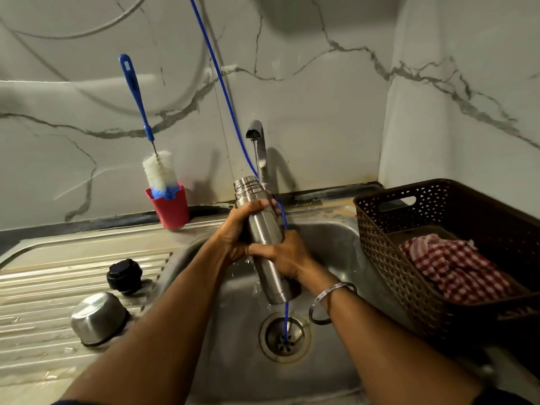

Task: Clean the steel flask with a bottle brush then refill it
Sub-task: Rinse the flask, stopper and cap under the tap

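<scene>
At frame centre, the left hand [233, 229] and right hand [287, 258] both grip the uncapped cylindrical steel flask [264, 244], tilted over the wet stainless-steel sink [330, 238] under the running chrome tap [258, 141]. The white-bristled, blue-handled bottle brush [155, 159] stands in a red plastic cup [169, 206] at upper left against the grey-veined marble wall [321, 83] (the flask's interior is hidden).

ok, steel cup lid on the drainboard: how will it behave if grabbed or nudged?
The cup lid is smooth steel on a wet-looking drainboard, so it is probably slippery. It lies tilted on its rounded side, so a nudge could roll it. It is probably hollow, so likely light and rigid.
</scene>
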